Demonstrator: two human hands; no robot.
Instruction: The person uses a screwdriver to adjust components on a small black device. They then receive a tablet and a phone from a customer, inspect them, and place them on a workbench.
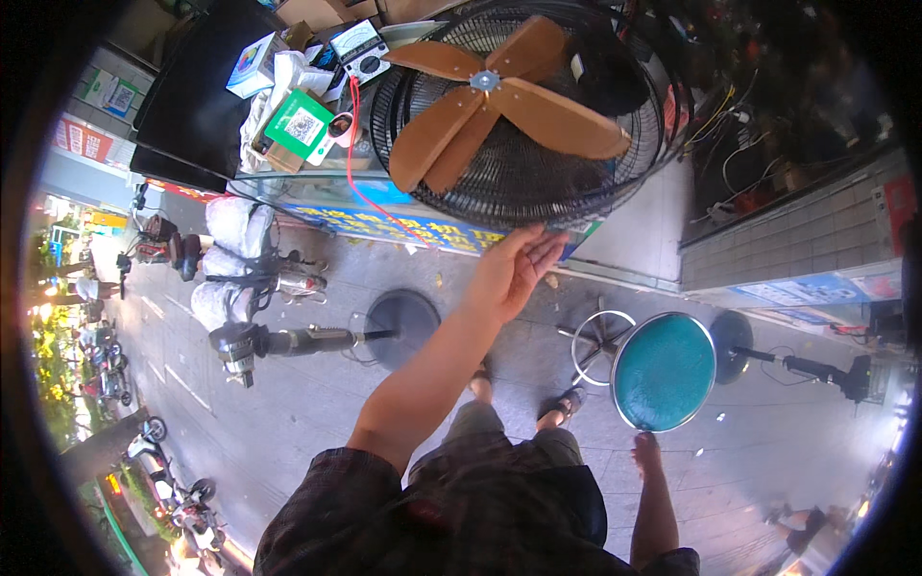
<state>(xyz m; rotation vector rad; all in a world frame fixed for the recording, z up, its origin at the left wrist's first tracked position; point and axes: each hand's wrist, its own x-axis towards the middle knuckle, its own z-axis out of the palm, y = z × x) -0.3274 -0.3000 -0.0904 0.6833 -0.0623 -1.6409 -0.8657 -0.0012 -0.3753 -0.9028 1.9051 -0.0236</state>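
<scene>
My left hand (519,269) is raised at the counter's front edge, fingers loosely bent and apart, just under the rim of a black wire fan cage (451,197). Whether the fingertips touch the cage is hard to tell. Several brown fan blades (557,120) sit on a metal hub over the cage, which rests on the glass counter. Down to the right, my right hand (646,453) is closed on the near rim of a round stool with a green seat (663,372). The stool appears tilted, its ringed metal base (602,346) showing to the left.
An analog multimeter (360,50) with a red lead (355,144), a green card (300,125) and a small box (254,65) crowd the counter's left. Fan stands with round black bases (403,326) are on the floor either side. Parked scooters (178,490) line the street at left.
</scene>
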